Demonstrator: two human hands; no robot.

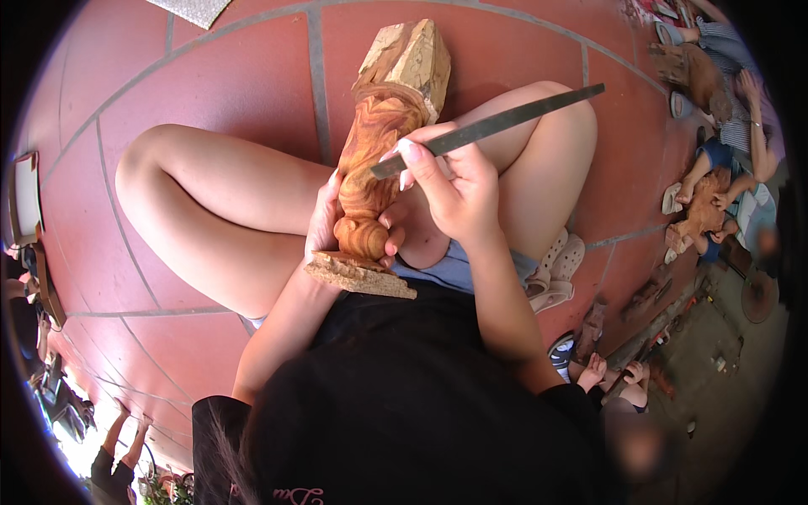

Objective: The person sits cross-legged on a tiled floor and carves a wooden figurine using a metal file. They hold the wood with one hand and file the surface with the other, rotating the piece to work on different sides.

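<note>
A wooden carving [370, 160] with reddish-brown swirling grain stands tilted over my lap. Its top [412, 59] is pale rough-hewn wood, and a rounded knob [362, 238] near the bottom sits above a rough flat base [362, 278]. My left hand [324, 220] is wrapped round its lower part, the fingertips showing on the right side of the knob. In my right hand [459, 189] is a long flat dark metal bar [522, 114], pinched near its lower left end. That end lies over the carving's middle; whether it touches the wood I cannot tell.
My crossed bare legs [210, 198] frame the carving on the red tiled floor [227, 76]. Pale clogs [557, 269] lie beside my right knee. At the right, other people sit with wooden carvings [703, 206]. A dark-framed board [25, 198] stands at the left rim.
</note>
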